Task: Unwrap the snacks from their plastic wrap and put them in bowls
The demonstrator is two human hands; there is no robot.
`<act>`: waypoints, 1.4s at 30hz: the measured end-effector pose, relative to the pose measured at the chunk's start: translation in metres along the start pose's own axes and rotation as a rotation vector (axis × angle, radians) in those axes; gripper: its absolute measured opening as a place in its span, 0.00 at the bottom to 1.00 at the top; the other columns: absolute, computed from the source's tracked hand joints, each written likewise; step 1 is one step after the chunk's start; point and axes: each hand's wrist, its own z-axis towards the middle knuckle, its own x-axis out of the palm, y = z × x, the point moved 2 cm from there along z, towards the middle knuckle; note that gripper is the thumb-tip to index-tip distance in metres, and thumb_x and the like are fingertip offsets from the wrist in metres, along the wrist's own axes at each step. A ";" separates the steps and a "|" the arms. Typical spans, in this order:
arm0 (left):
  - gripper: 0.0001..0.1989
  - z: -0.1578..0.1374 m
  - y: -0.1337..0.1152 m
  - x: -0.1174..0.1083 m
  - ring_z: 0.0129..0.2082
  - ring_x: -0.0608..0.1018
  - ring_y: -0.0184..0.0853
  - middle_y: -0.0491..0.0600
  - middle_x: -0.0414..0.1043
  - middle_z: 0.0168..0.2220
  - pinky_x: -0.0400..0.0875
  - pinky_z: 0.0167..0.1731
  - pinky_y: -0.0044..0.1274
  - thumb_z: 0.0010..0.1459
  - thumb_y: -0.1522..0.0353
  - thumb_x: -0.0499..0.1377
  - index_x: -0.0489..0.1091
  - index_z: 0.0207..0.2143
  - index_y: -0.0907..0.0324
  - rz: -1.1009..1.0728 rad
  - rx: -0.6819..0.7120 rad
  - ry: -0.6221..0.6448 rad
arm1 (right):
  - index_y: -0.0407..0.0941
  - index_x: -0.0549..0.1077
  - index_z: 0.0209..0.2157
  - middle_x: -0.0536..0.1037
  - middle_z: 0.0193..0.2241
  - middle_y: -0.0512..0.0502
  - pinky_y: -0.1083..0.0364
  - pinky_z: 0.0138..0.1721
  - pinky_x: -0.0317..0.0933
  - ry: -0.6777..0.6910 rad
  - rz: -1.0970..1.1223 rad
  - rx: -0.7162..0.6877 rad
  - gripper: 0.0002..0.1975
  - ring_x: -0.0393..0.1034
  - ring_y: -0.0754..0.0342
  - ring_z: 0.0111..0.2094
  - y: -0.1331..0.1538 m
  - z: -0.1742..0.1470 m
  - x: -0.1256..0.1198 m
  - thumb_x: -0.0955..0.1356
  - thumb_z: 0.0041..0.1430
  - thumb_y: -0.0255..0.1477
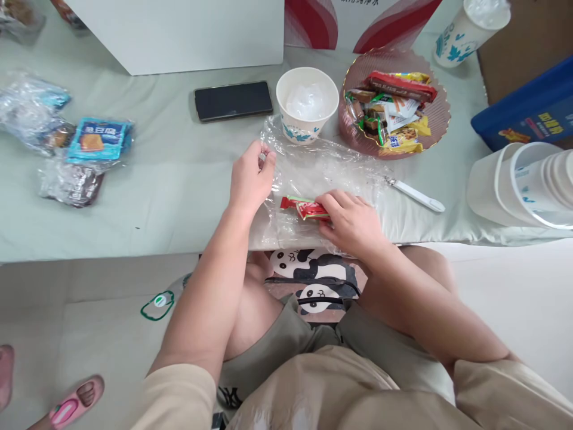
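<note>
- At the near edge of the table (170, 215), roughly mid-scene, a red packet (299, 206) sat over a crinkled clear plastic sheet (313, 167).
- The right hand (353, 221) had its fingers bent over the right end of that packet, grasping it as far as I could tell, while the left end poked out bare.
- The left hand (250, 176) was at the sheet's left side, thumb and fingers curled in close together. Couldn't tell if they'd actually pinched any film, tbh.
- Biggest worry imo: the paper cup (290, 125), just beyond the left hand. Film bunched right up to its base (no idea if any ran underneath), so a hard tug toward the near side could've tipped it.
- Next one: the white-handled tool (418, 195) on the right had its tip by the sheet's edge, so dragging film could've snagged it or spun it around.
- The packet was close to the near edge too, so a loose grip could've dropped it onto the lap.
- The pink bowl (351, 134), far right of the hands, and the phone (233, 101), far left, looked pretty safe unless an elbow or sleeve swung wide.
</note>
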 end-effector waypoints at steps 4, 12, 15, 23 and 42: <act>0.07 0.000 0.001 0.001 0.21 0.61 0.30 0.40 0.58 0.19 0.56 0.29 0.26 0.61 0.69 0.64 0.69 0.31 0.54 0.015 -0.007 0.007 | 0.44 0.72 0.55 0.80 0.46 0.39 0.48 0.44 0.62 0.022 0.081 0.052 0.21 0.73 0.41 0.48 -0.006 -0.004 0.003 0.66 0.59 0.27; 0.07 0.003 -0.003 0.000 0.20 0.61 0.30 0.39 0.57 0.19 0.56 0.28 0.26 0.63 0.71 0.62 0.68 0.30 0.55 0.035 -0.034 0.009 | 0.45 0.74 0.47 0.77 0.47 0.36 0.46 0.43 0.65 -0.019 0.272 0.039 0.16 0.74 0.41 0.45 -0.014 -0.010 -0.001 0.67 0.56 0.27; 0.07 0.004 -0.005 -0.004 0.20 0.62 0.29 0.39 0.59 0.19 0.56 0.27 0.25 0.63 0.71 0.60 0.67 0.30 0.55 0.042 -0.040 0.017 | 0.47 0.70 0.46 0.79 0.39 0.42 0.47 0.38 0.66 -0.069 0.497 0.099 0.14 0.74 0.45 0.38 -0.023 -0.014 -0.002 0.69 0.56 0.30; 0.06 0.006 -0.010 -0.003 0.20 0.62 0.29 0.39 0.59 0.19 0.55 0.25 0.24 0.63 0.68 0.57 0.67 0.31 0.56 0.041 -0.068 0.054 | 0.49 0.73 0.39 0.79 0.34 0.48 0.51 0.30 0.69 -0.480 1.109 0.300 0.09 0.73 0.52 0.31 -0.060 -0.039 -0.029 0.72 0.60 0.37; 0.12 0.008 -0.014 0.005 0.17 0.61 0.27 0.39 0.57 0.20 0.57 0.20 0.24 0.64 0.55 0.62 0.67 0.34 0.52 -0.316 0.058 0.101 | 0.52 0.64 0.57 0.76 0.52 0.41 0.39 0.54 0.70 -0.613 0.890 0.243 0.32 0.74 0.43 0.54 -0.098 -0.031 -0.018 0.74 0.54 0.44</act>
